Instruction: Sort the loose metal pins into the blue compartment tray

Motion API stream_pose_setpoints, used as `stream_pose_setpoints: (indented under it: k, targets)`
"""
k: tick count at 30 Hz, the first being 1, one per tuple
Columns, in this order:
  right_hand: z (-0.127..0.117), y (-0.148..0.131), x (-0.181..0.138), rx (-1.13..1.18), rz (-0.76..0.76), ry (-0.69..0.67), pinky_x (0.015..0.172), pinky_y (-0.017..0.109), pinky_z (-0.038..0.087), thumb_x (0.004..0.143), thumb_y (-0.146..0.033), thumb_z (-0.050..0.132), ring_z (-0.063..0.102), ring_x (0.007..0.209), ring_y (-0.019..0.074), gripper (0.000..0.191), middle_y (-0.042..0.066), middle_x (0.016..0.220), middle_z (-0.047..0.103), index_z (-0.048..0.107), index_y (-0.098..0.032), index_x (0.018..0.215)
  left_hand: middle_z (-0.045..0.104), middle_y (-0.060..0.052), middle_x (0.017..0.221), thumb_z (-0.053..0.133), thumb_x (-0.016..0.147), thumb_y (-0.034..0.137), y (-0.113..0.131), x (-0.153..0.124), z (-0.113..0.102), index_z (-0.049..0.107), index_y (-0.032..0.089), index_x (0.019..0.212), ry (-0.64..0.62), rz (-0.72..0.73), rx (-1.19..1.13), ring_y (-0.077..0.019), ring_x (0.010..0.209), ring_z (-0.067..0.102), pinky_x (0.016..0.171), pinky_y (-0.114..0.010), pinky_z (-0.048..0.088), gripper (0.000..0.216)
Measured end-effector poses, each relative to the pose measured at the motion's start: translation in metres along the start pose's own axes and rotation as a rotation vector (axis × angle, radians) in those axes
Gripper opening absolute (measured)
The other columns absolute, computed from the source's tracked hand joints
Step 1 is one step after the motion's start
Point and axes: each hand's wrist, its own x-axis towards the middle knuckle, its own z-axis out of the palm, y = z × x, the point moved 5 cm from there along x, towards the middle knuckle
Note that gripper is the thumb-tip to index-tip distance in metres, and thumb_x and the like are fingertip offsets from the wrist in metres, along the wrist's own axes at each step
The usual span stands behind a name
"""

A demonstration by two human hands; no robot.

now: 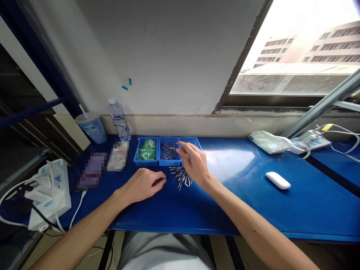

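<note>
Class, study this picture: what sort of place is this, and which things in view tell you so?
Probably a workshop or factory work area: a long blue table, blue bins holding slim metal parts and green packets, and a loose pile of similar parts in front.

Flat blue worktop (pixel 244 172): open lane between right hand (pixel 196 160) and white rounded case (pixel 278 180). Obstructions: three blue rectangular plastic bins (pixel 170 163), rear; loose silver metal pins (pixel 184 178) before them; clear plastic bottle (pixel 119 120), left rear.
</note>
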Motion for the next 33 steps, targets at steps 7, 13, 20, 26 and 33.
stream_pose_setpoints:
  k: [7, 13, 20, 26, 33]
  targets:
    - [-0.020, 0.005, -0.004, 0.027, -0.055, 0.039, 0.069, 0.030, 0.050, 0.112, -0.033, 0.045, 0.068, 0.071, 0.0182, 0.025, 0.006, 0.085, 0.074, 0.067, -0.020, 0.111, 0.075, 0.000, 0.080, 0.062, 0.104, 0.030, 0.007, 0.010, 0.004, 0.072, 0.020, 0.123, -0.019, 0.033, -0.040, -0.0177, 0.073, 0.072, 0.072, -0.027, 0.054, 0.024]
    - [-0.044, 0.026, -0.007, 0.028, -0.053, 0.121, 0.060, 0.026, 0.043, 0.110, -0.027, 0.047, 0.056, 0.057, 0.0132, 0.026, 0.000, 0.069, 0.064, 0.066, -0.019, 0.094, 0.059, -0.018, 0.149, 0.060, 0.104, 0.032, 0.042, 0.026, 0.016, 0.062, 0.014, 0.141, -0.054, 0.459, 0.049, -0.0318, 0.142, 0.054, 0.122, -0.048, 0.045, 0.041]
    - [-0.045, 0.035, -0.006, 0.006, -0.011, 0.118, 0.057, 0.026, 0.039, 0.112, -0.033, 0.044, 0.048, 0.052, 0.0123, 0.034, -0.002, 0.062, 0.057, 0.065, -0.019, 0.090, 0.054, -0.021, 0.155, 0.049, 0.109, 0.033, 0.057, 0.068, 0.057, 0.060, 0.007, 0.144, -0.138, 0.657, 0.237, -0.0334, 0.149, 0.047, 0.126, -0.046, 0.040, 0.045]
    - [-0.043, 0.020, -0.005, 0.042, -0.093, 0.059, 0.058, 0.026, 0.041, 0.111, -0.028, 0.042, 0.052, 0.055, 0.0131, 0.032, 0.000, 0.066, 0.061, 0.063, -0.020, 0.088, 0.071, -0.018, 0.132, 0.052, 0.106, 0.027, 0.062, 0.084, 0.063, 0.067, 0.006, 0.130, -0.154, 0.634, 0.210, -0.0323, 0.131, 0.062, 0.120, -0.045, 0.047, 0.035]
    - [-0.044, 0.017, -0.007, 0.034, -0.102, 0.038, 0.059, 0.027, 0.043, 0.111, -0.026, 0.042, 0.056, 0.056, 0.0137, 0.030, 0.002, 0.069, 0.065, 0.065, -0.020, 0.092, 0.065, -0.015, 0.146, 0.050, 0.108, 0.026, 0.038, 0.049, 0.048, 0.063, 0.012, 0.142, -0.144, 0.517, 0.059, -0.0310, 0.142, 0.056, 0.122, -0.048, 0.047, 0.039]
